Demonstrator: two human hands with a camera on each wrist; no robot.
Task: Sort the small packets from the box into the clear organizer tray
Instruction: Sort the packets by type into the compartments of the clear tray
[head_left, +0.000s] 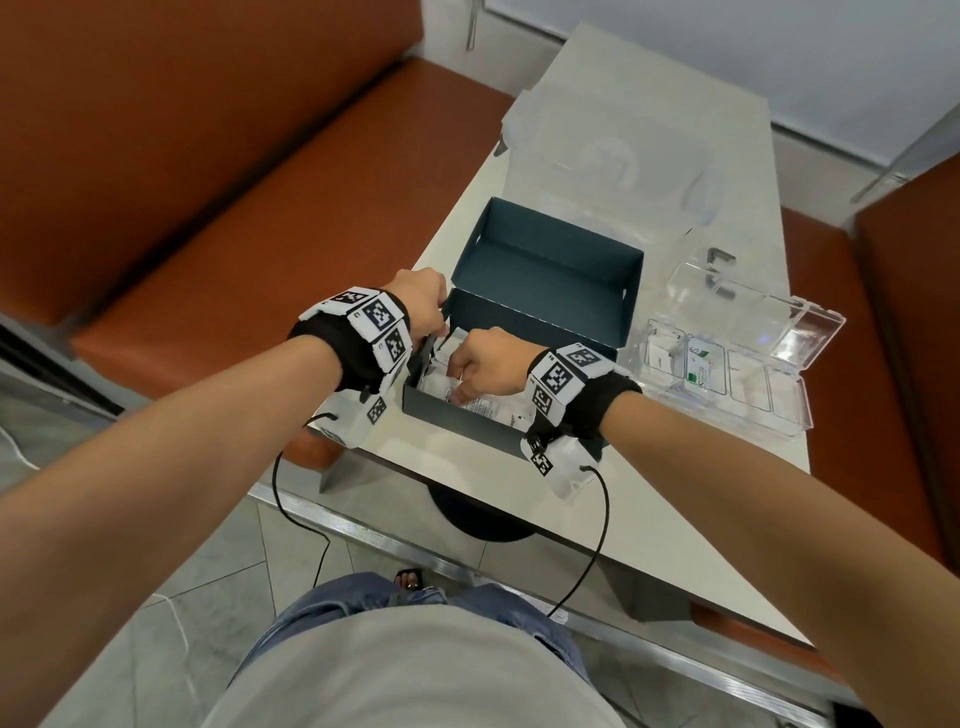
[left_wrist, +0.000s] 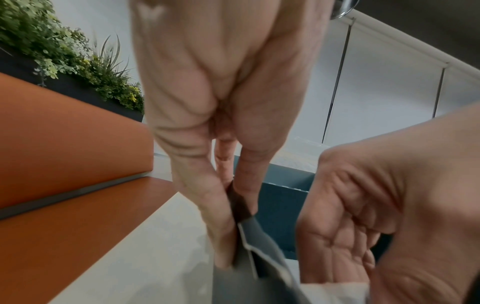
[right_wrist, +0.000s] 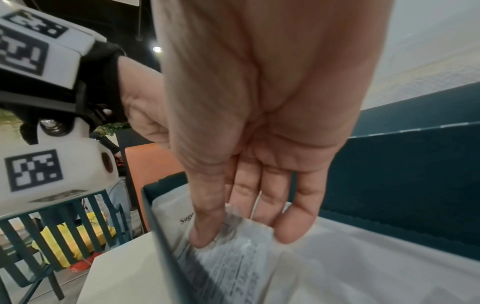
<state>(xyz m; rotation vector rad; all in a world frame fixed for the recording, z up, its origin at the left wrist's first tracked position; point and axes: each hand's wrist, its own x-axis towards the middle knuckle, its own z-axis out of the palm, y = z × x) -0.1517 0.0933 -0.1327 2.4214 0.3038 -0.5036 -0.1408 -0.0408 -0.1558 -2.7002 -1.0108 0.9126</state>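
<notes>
A dark teal box (head_left: 545, 260) stands open on the white table (head_left: 649, 519), its lid upright behind it. White packets (head_left: 493, 410) lie inside. My left hand (head_left: 440, 319) pinches the box's left wall (left_wrist: 259, 257) between thumb and fingers (left_wrist: 246, 185). My right hand (head_left: 460, 384) reaches down into the box and pinches the top edge of a white printed packet (right_wrist: 233, 267) between thumb and fingers (right_wrist: 291, 226). The clear organizer tray (head_left: 779, 415) sits to the right of the box, lid open, with a green-printed packet (head_left: 704, 364) in one compartment and white packets in the others.
Orange bench seats (head_left: 208, 208) run along both sides of the table. A clear plastic cover (head_left: 613, 156) lies at the table's far end. Small dark clips (head_left: 722, 257) sit behind the tray. Wrist-camera cables (head_left: 597, 545) hang over the near table edge.
</notes>
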